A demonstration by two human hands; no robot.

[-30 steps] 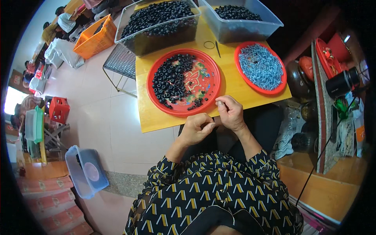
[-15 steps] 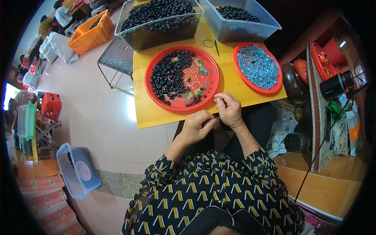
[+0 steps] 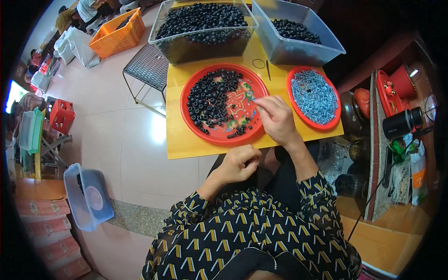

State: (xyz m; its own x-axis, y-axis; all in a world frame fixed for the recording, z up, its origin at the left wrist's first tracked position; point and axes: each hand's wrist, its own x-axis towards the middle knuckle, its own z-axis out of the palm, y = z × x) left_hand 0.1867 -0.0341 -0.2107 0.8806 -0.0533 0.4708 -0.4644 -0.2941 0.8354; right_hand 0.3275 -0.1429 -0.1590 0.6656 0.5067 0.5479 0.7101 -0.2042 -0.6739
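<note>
On the yellow table (image 3: 186, 144) stands a round red tray (image 3: 196, 81) with several small black rings on its left half. My right hand (image 3: 276, 119) reaches over that tray's right part, fingertips pinched on a small blue piece. My left hand (image 3: 240, 163) is curled below the table's near edge, over my lap; what it holds is hidden by the fingers. A second red tray (image 3: 329, 123) with a heap of small blue pieces lies to the right.
Two clear bins of black rings, a large one (image 3: 203, 28) and a smaller one (image 3: 298, 32), stand at the table's far side. A wire stool (image 3: 148, 65) and an orange crate (image 3: 116, 32) are to the left, a blue lidded tub (image 3: 86, 196) on the floor, cluttered shelves at right.
My right hand has left my left hand at the table's edge and moved up onto the red tray. The left hand stayed near my lap.
</note>
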